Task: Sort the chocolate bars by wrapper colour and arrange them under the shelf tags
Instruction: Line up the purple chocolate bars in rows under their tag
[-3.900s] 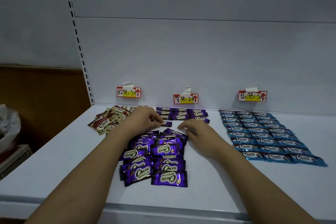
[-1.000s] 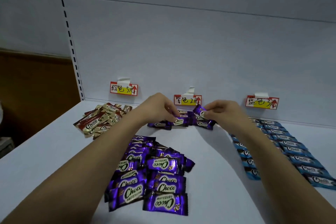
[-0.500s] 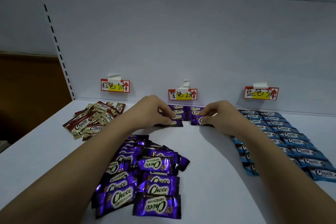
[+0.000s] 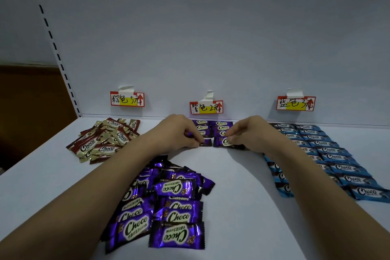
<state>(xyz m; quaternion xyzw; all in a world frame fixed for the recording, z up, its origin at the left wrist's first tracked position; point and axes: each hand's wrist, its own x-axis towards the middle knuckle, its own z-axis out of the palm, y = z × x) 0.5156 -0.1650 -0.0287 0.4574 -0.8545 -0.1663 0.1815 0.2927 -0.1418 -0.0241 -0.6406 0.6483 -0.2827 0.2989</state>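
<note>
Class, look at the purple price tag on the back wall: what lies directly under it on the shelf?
Neat rows of purple bars lie under the purple tag. The left hand and right hand cover the rows' outer ends.

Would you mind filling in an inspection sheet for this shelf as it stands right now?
Surface: white shelf board, white back panel behind it.
Job's things: purple rows forming under the middle tag; loose purple pile near the front; brown and gold pile unsorted under the left tag; blue rows laid out under the right tag.
Clutter: nothing seen.
Grippers: left hand and right hand each pinch a purple bar at the front of the purple rows.
Cables: nothing seen.
Surroundings: perforated upright at left, brown wall panel beyond it.
</note>
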